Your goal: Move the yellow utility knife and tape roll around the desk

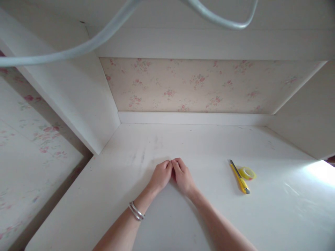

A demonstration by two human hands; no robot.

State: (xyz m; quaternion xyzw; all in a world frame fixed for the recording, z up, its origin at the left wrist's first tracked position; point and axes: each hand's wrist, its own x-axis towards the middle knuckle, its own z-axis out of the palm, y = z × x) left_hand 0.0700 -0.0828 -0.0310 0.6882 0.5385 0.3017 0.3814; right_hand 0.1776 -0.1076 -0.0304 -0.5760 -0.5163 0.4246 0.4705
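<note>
The left hand and right hand rested knuckles-up on the white desk, fingers curled together and the 2 sets of fingertips touching; whether they pinched anything could not be told. A yellow utility knife lay well to the right, touching a tape roll.

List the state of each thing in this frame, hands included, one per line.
left hand: curled, knuckles up, resting on the desk, fingertips meeting the right hand; holding anything cannot be told.
right hand: curled the same way, touching the left.
bracelet: on the left wrist.
utility knife: lying flat on the desk, untouched.
tape roll: lying flat beside the knife.
desk: white, scuffed.
</note>
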